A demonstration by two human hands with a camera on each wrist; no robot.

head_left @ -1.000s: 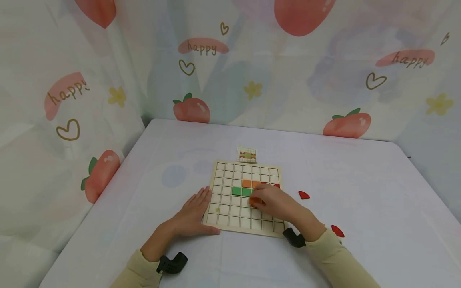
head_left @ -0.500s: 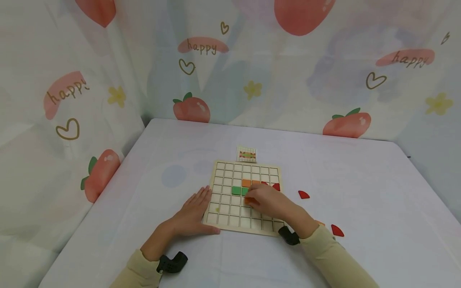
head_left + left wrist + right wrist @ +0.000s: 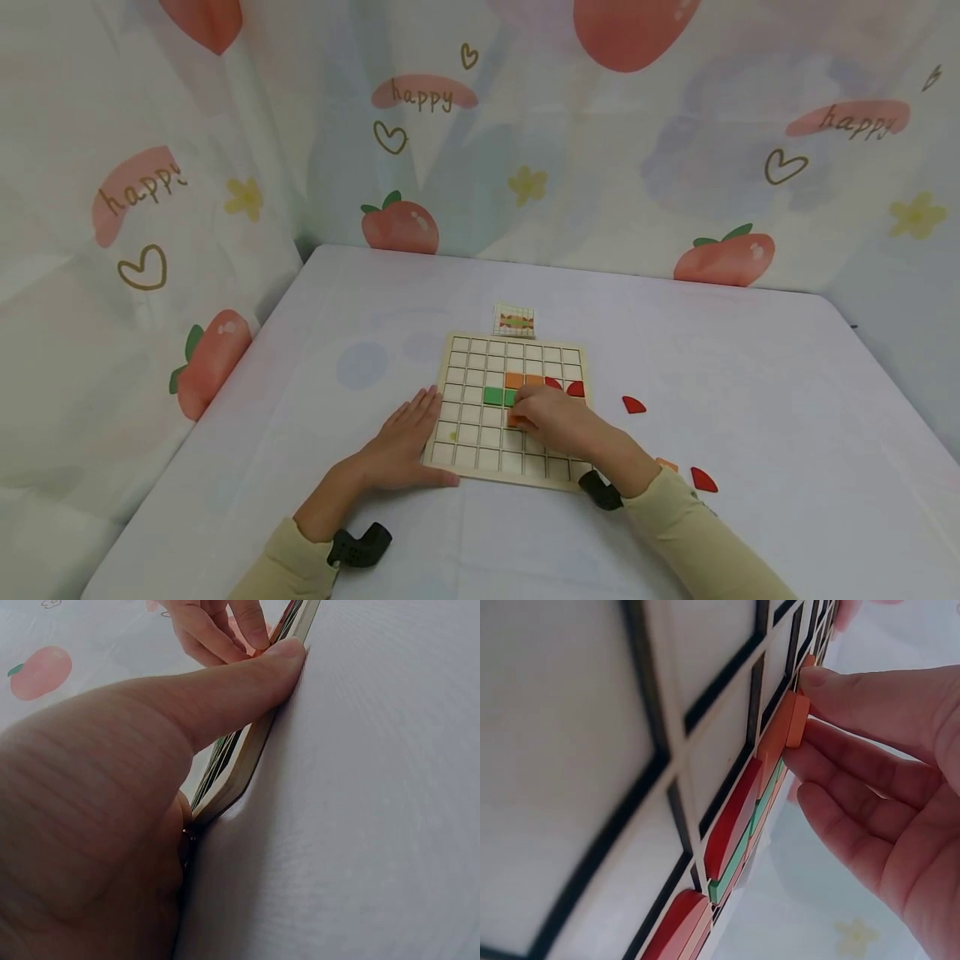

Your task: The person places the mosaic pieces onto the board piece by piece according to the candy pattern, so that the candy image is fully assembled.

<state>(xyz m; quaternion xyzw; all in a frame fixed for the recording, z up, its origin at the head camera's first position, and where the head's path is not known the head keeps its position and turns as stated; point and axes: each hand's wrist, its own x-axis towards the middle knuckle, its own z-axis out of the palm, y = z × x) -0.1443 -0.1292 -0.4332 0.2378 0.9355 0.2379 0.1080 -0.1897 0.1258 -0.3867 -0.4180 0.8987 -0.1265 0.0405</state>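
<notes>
A wooden grid board lies flat on the table, holding green tiles, orange tiles and red curved tiles. My right hand is over the board's middle and pinches an orange square tile between thumb and fingers, its edge against a grid cell. My left hand lies flat on the table with straight fingers along the board's left edge, thumb pressed to its near edge.
Loose red curved pieces and an orange piece lie right of the board. A small pattern card sits behind the board. Printed curtains close in the table at the back and left.
My right hand has shifted slightly left with the orange tile, uncovering the red tiles on the board. The left hand has stayed put.
</notes>
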